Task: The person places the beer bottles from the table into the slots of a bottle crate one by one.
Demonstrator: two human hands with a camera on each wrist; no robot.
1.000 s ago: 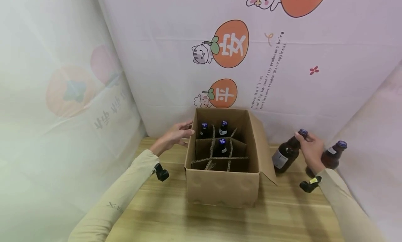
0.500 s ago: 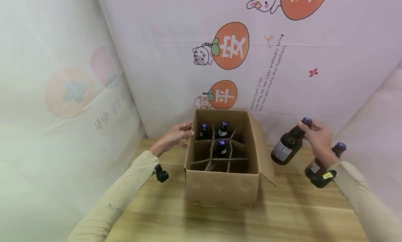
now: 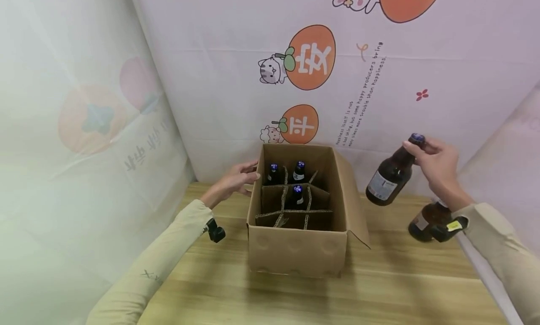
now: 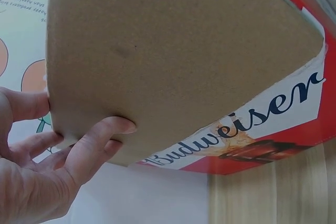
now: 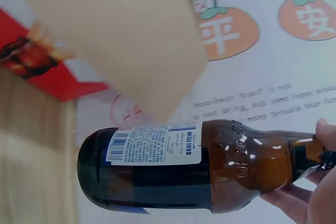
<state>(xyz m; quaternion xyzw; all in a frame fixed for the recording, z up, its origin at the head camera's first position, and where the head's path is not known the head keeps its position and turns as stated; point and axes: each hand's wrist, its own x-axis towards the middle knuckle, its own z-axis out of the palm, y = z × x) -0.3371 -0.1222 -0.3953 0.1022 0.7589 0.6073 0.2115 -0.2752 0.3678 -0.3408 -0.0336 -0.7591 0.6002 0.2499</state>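
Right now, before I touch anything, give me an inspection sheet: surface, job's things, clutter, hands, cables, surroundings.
Surface: wood-grain table, under the box.
Job's things: open cardboard box with dividers; three bottles in it, blue caps showing. A held bottle is tilted, off the table. Another bottle is on the table, partly hidden by the right wrist.
Clutter: nothing seen.
Hands: left hand touches the box's left side; right hand grips the held bottle by its neck. Each wrist wears a small black device.
Cables: nothing seen.
Surroundings: pale backdrop with cartoon animals, orange fruit and lettering.
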